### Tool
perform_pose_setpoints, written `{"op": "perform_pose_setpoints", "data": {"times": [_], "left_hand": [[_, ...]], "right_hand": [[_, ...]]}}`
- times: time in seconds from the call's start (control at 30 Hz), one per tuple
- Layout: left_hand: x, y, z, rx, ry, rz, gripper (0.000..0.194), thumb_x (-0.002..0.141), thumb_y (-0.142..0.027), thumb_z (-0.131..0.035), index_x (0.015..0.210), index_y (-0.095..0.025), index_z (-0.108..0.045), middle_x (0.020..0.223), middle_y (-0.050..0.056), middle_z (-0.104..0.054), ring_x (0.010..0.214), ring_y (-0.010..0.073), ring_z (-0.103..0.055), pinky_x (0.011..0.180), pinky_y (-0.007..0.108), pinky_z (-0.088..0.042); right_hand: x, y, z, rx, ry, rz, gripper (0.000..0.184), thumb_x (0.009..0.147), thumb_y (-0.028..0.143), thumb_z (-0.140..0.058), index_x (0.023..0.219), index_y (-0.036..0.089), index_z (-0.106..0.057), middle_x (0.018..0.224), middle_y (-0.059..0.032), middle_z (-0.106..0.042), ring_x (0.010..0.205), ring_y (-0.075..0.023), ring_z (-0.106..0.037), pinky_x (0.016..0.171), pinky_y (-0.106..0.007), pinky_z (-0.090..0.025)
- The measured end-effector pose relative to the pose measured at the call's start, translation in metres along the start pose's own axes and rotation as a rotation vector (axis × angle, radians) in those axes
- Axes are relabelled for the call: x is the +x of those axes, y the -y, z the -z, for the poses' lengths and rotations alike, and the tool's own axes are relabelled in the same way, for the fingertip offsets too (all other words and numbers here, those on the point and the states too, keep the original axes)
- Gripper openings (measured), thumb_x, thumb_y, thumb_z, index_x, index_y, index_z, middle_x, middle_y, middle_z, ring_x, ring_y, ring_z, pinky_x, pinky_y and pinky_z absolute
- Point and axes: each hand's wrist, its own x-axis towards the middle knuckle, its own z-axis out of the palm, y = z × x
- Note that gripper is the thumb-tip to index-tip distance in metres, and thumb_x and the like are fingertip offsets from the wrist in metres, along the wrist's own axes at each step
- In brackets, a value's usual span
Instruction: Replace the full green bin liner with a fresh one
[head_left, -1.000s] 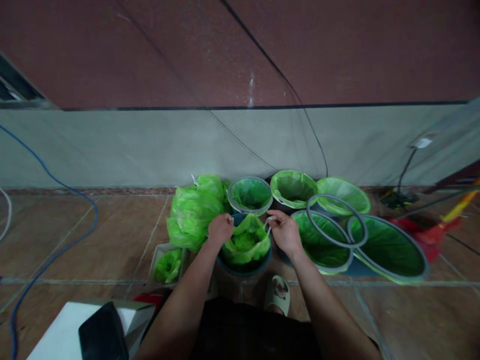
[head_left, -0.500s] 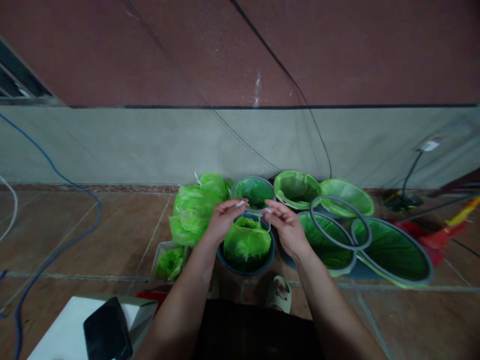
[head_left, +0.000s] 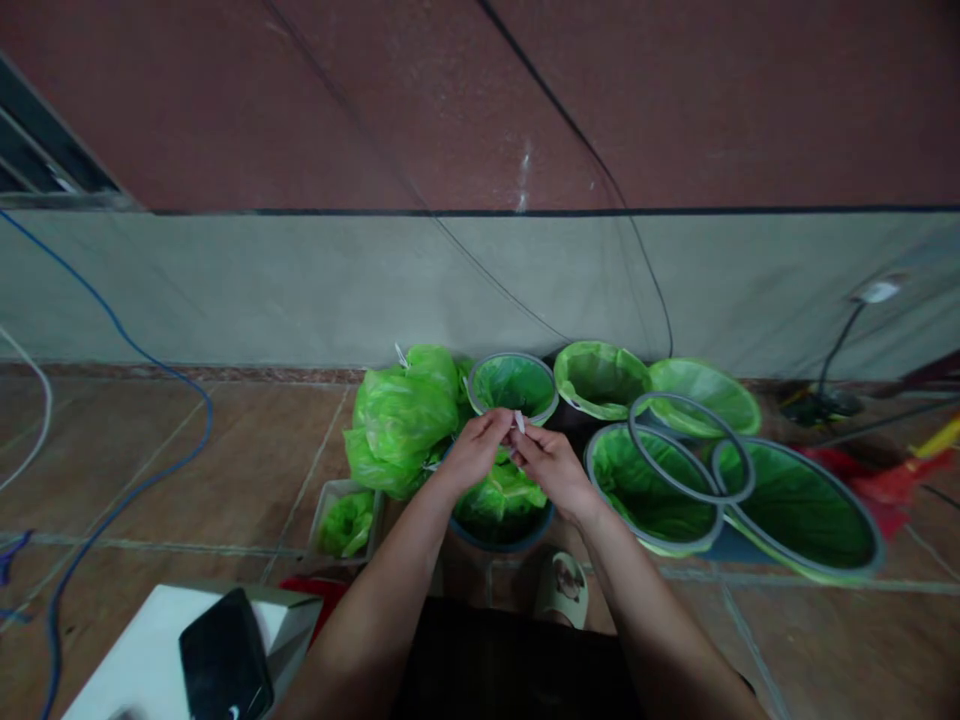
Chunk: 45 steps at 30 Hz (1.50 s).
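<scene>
Both hands together over the blue bin (head_left: 502, 547), in front of the wall. Left hand (head_left: 478, 449): fingers closed on the white drawstring (head_left: 519, 422). Right hand (head_left: 553, 468): thumb and fingertips pinching the same white drawstring, touching or nearly touching the left; exact finger contact too small to resolve. The green bag (head_left: 499, 492) sits bunched inside the blue bin, directly below the hands, its upper part partly hidden by them.

Left of the blue bin: a heap of full green bags (head_left: 397, 425) on the tiled floor (head_left: 247, 440). In front of the heap, a white tray (head_left: 319, 515) containing crumpled green plastic (head_left: 347, 523).

Behind the blue bin: a round bin (head_left: 514, 385) lined in green, grey ring at its mouth. Rightward along the wall, two more green-lined bins (head_left: 600, 380). Front row, right: two wide ringed bins (head_left: 649, 500), green inside, mouths tilted. A loose grey ring (head_left: 631, 425) lies across their rims, overlapping both.

Near left: black phone (head_left: 225, 655) on a white box (head_left: 135, 650); blue cable (head_left: 112, 500) curving over the floor beyond. Far right: red material (head_left: 885, 485), form unclear. A pale slipper (head_left: 564, 592) shows below the right forearm.
</scene>
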Motion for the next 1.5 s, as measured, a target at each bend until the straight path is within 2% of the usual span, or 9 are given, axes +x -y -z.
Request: {"op": "perform_pose_setpoints", "data": {"times": [0.13, 0.3, 0.43, 0.6, 0.83, 1.07, 1.17, 1.3, 1.5], "left_hand": [[-0.001, 0.002, -0.005, -0.088, 0.056, 0.039, 0.036, 0.086, -0.054, -0.05, 0.086, -0.018, -0.053, 0.072, -0.004, -0.051, 0.065, 0.01, -0.051, 0.064, 0.022, -0.045], [0.001, 0.004, 0.002, -0.028, 0.062, 0.004, 0.037, 0.086, -0.052, -0.05, 0.086, -0.017, -0.058, 0.074, -0.003, -0.055, 0.07, 0.0108, -0.052, 0.069, 0.022, -0.044], [0.001, 0.006, 0.013, 0.061, 0.117, 0.047, 0.038, 0.086, -0.049, -0.051, 0.098, -0.016, -0.064, 0.091, 0.003, -0.065, 0.084, 0.0146, -0.057, 0.08, 0.025, -0.045], [-0.002, 0.011, 0.017, 0.12, 0.17, 0.092, 0.035, 0.087, -0.038, -0.054, 0.116, -0.019, -0.05, 0.085, 0.001, -0.063, 0.078, 0.0135, -0.059, 0.075, 0.025, -0.046], [-0.001, 0.032, 0.015, 0.42, 0.338, 0.087, 0.021, 0.088, -0.031, -0.05, 0.08, -0.017, -0.063, 0.075, 0.001, -0.064, 0.072, 0.013, -0.056, 0.071, 0.023, -0.043], [0.007, 0.054, 0.017, 0.455, -0.026, 0.327, 0.034, 0.09, -0.023, -0.035, 0.077, -0.014, -0.065, 0.059, 0.001, -0.06, 0.056, 0.0123, -0.054, 0.059, 0.023, -0.042], [0.01, 0.059, 0.02, 0.503, -0.079, 0.328, 0.036, 0.089, -0.022, -0.034, 0.08, -0.014, -0.067, 0.059, 0.001, -0.06, 0.055, 0.0128, -0.052, 0.056, 0.024, -0.039], [0.006, 0.061, 0.012, 0.563, 0.071, 0.274, 0.026, 0.084, -0.023, -0.05, 0.067, -0.016, -0.068, 0.058, 0.0, -0.06, 0.061, 0.0141, -0.054, 0.061, 0.024, -0.04], [-0.004, 0.059, -0.009, 0.604, 0.259, 0.211, 0.017, 0.076, -0.017, -0.059, 0.085, -0.018, -0.073, 0.08, 0.003, -0.07, 0.075, 0.0178, -0.06, 0.071, 0.026, -0.044]], "right_hand": [[-0.002, 0.01, 0.0, 0.087, 0.014, -0.076, 0.045, 0.077, 0.061, -0.061, 0.069, 0.017, -0.056, 0.053, 0.0057, -0.041, 0.047, -0.006, -0.029, 0.044, -0.022, -0.02], [-0.004, 0.014, 0.002, 0.133, 0.011, -0.153, 0.044, 0.074, 0.059, -0.065, 0.071, 0.017, -0.056, 0.052, 0.0066, -0.042, 0.044, -0.0045, -0.027, 0.041, -0.021, -0.016], [-0.005, 0.017, 0.005, 0.144, 0.018, -0.179, 0.041, 0.073, 0.055, -0.067, 0.072, 0.016, -0.058, 0.051, 0.0068, -0.042, 0.042, -0.0036, -0.025, 0.041, -0.02, -0.014], [0.0, 0.016, 0.014, 0.226, -0.107, -0.199, 0.04, 0.069, 0.053, -0.071, 0.075, 0.015, -0.061, 0.051, 0.0071, -0.043, 0.041, -0.0029, -0.024, 0.039, -0.019, -0.014], [0.005, 0.019, 0.022, 0.348, -0.238, -0.147, 0.036, 0.066, 0.047, -0.075, 0.076, 0.016, -0.062, 0.05, 0.0075, -0.041, 0.043, -0.0034, -0.027, 0.04, -0.019, -0.019], [0.004, 0.027, 0.029, 0.277, -0.308, 0.029, 0.037, 0.066, 0.04, -0.076, 0.094, 0.018, -0.065, 0.057, 0.0058, -0.05, 0.052, -0.008, -0.041, 0.052, -0.024, -0.034], [-0.001, 0.033, 0.029, 0.175, -0.14, 0.041, 0.039, 0.073, 0.041, -0.072, 0.105, 0.021, -0.065, 0.063, 0.0039, -0.054, 0.06, -0.0105, -0.048, 0.061, -0.025, -0.039], [-0.007, 0.037, 0.02, 0.164, 0.179, 0.041, 0.036, 0.079, 0.039, -0.067, 0.111, 0.022, -0.066, 0.076, 0.0002, -0.06, 0.074, -0.0128, -0.055, 0.071, -0.027, -0.042], [-0.009, 0.041, 0.017, 0.307, 0.198, 0.023, 0.035, 0.079, 0.039, -0.067, 0.112, 0.026, -0.066, 0.087, -0.0011, -0.064, 0.087, -0.015, -0.058, 0.078, -0.028, -0.045]]}}
